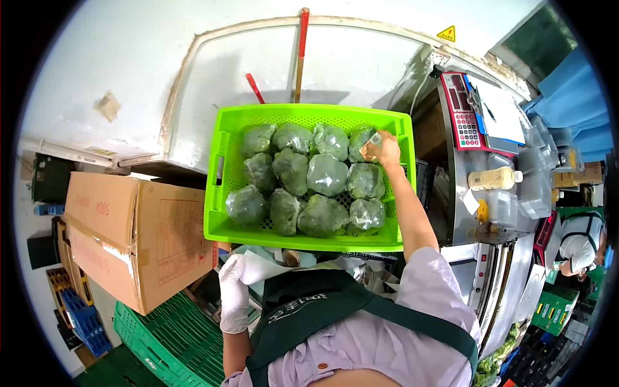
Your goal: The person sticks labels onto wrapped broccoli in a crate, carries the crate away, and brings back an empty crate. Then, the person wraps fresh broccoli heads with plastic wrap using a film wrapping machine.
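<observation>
A bright green crate [309,243] holds several heads of broccoli wrapped in clear film, set in rows. My right hand [385,149], bare, reaches into its back right corner. The fingers pinch a small tan and white label [370,148] against the wrapped broccoli [358,137] there; the fingertips are partly hidden. Low in front of the crate, my left hand [233,293] wears a white glove. Its fingers are closed on the edge of a white paper sheet [259,267], which lies against the dark green apron.
A large cardboard box [135,238] stands left of the crate, above a green slatted crate [171,342]. On the right, a metal table carries a red scale [461,116], a clipboard [496,113], a bottle [495,178] and clear containers [534,180]. Another person [580,240] is at far right.
</observation>
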The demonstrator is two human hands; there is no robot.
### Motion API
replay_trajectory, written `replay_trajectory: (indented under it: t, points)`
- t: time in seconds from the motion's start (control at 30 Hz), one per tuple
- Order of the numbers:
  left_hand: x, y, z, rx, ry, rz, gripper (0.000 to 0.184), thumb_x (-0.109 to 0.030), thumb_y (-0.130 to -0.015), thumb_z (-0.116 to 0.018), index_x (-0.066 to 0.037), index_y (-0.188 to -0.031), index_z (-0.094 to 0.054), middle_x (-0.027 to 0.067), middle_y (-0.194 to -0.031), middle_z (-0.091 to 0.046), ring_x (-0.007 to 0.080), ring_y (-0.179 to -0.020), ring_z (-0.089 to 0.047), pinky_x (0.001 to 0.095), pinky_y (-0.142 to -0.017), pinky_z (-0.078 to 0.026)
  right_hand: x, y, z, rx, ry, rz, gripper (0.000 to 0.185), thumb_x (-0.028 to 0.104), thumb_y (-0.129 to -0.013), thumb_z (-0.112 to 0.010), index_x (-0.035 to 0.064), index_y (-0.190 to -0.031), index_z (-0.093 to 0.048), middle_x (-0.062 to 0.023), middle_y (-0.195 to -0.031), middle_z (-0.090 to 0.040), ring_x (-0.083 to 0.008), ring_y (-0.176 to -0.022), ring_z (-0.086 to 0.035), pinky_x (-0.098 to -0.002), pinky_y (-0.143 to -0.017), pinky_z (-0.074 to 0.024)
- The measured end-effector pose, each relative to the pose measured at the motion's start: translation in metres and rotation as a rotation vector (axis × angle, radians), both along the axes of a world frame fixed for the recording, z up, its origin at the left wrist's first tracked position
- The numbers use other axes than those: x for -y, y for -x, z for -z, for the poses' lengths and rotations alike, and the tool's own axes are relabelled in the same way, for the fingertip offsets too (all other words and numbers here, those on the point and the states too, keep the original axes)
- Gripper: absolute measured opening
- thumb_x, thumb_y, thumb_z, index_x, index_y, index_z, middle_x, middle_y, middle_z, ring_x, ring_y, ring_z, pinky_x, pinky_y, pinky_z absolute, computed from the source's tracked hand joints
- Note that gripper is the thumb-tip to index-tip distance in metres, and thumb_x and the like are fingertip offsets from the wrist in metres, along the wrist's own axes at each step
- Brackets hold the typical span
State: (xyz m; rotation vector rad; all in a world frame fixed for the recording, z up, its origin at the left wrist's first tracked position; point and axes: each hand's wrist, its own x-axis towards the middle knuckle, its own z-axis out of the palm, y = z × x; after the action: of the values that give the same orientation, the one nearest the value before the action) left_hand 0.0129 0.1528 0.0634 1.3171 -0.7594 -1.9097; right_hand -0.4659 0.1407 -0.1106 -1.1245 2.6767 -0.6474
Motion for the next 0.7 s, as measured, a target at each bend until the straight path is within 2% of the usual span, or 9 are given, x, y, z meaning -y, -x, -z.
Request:
replay_trajectory:
  t: [0.1, 0.17, 0.37, 0.4, 0.5, 0.53, 0.57, 0.6, 0.7]
  points:
    - [-0.001, 0.002, -0.027, 0.031, 0.049, 0.063, 0.017, -0.016, -0.087, -0.054, 0.000, -0.093, -0.057, 0.0035, -0.084, -0.059, 0.0119, -0.075, -0.056, 0.0242, -0.070, -0.045, 0.009, 0.009, 0.027, 0.187, -0.115, -0.041, 0.054, 0.023, -0.067, -0.073, 0.0059, -0.115, -0.056, -0.0096, -0.122, -0.053, -0.0295, -0.111, -0.048, -0.0385, -0.090, -0.0443]
    - [-0.004, 0.009, -0.048, 0.001, 0.008, 0.059, 0.015, -0.015, -0.088, -0.051, -0.001, -0.088, -0.057, 0.0018, -0.081, -0.059, 0.0102, -0.074, -0.054, 0.0213, -0.070, -0.042, 0.008, 0.010, 0.050, -0.057, -0.052, -0.054, 0.063, 0.030, -0.068, -0.074, 0.0021, -0.120, -0.052, -0.0155, -0.126, -0.049, -0.0329, -0.111, -0.049, -0.0388, -0.092, -0.0422]
    - [0.016, -0.003, -0.071, -0.116, 0.062, 0.084, 0.015, -0.017, -0.088, -0.050, -0.003, -0.088, -0.055, 0.0013, -0.083, -0.057, 0.0108, -0.078, -0.055, 0.0230, -0.071, -0.042, 0.002, -0.075, -0.055, 0.049, 0.181, -0.252, 0.066, 0.030, -0.071, -0.073, -0.0003, -0.123, -0.049, -0.0218, -0.126, -0.048, -0.0314, -0.110, -0.053, -0.0359, -0.092, -0.0428]
    - [0.021, -0.002, -0.072, -0.033, 0.185, 0.151, 0.015, -0.016, -0.088, -0.049, -0.003, -0.088, -0.055, 0.0019, -0.084, -0.057, 0.0114, -0.078, -0.055, 0.0241, -0.071, -0.043, -0.003, -0.129, -0.131, 0.571, 0.062, -0.226, 0.065, 0.032, -0.073, -0.072, -0.0012, -0.124, -0.048, -0.0182, -0.125, -0.051, -0.0251, -0.109, -0.054, -0.0324, -0.090, -0.0441]
    - [0.039, -0.001, -0.064, -0.274, 0.123, 0.118, 0.018, -0.015, -0.089, -0.046, 0.000, -0.093, -0.056, 0.0029, -0.086, -0.058, 0.0110, -0.081, -0.056, 0.0237, -0.072, -0.043, -0.040, -0.226, -0.159, 1.508, 0.258, -0.772, 0.068, 0.026, -0.076, -0.071, -0.0006, -0.131, -0.040, -0.0122, -0.116, -0.057, -0.0205, -0.107, -0.053, -0.0335, -0.093, -0.0412]
    - [0.047, -0.007, -0.053, 0.274, 0.743, 0.368, 0.019, -0.015, -0.090, -0.046, 0.001, -0.095, -0.056, 0.0037, -0.088, -0.059, 0.0113, -0.082, -0.056, 0.0240, -0.077, -0.042, -0.050, -0.254, -0.167, 1.472, 0.145, -0.817, 0.064, 0.018, -0.074, -0.073, -0.0022, -0.128, -0.043, -0.0104, -0.116, -0.057, -0.0179, -0.107, -0.052, -0.0326, -0.093, -0.0406]
    - [0.054, -0.003, -0.049, -0.345, 0.170, 0.101, 0.018, -0.015, -0.090, -0.048, 0.000, -0.092, -0.058, 0.0052, -0.091, -0.059, 0.0109, -0.085, -0.055, 0.0242, -0.076, -0.043, -0.056, -0.274, -0.171, 1.249, 0.089, -0.910, 0.049, 0.012, -0.075, -0.072, -0.0040, -0.117, -0.052, -0.0095, -0.109, -0.061, -0.0145, -0.098, -0.055, -0.0302, -0.086, -0.0437]
    - [0.065, -0.007, -0.026, -0.261, 0.326, 0.080, 0.018, -0.017, -0.089, -0.051, 0.000, -0.089, -0.059, 0.0041, -0.087, -0.060, 0.0114, -0.079, -0.057, 0.0241, -0.071, -0.045, -0.061, -0.295, -0.179, 1.099, 0.017, -0.800, 0.030, 0.006, -0.078, -0.068, -0.0046, -0.104, -0.060, -0.0061, -0.096, -0.065, -0.0095, -0.085, -0.057, -0.0262, -0.076, -0.0466]
    - [0.085, -0.020, 0.006, 0.218, 0.448, 0.056, 0.015, -0.013, -0.087, -0.055, 0.001, -0.088, -0.059, 0.0008, -0.074, -0.062, 0.0135, -0.067, -0.059, 0.0260, -0.066, -0.047, -0.065, -0.314, -0.170, 1.180, 0.145, -0.708, 0.018, 0.005, -0.081, -0.064, -0.0031, -0.098, -0.063, -0.0036, -0.087, -0.066, -0.0063, -0.076, -0.058, -0.0229, -0.066, -0.0465]
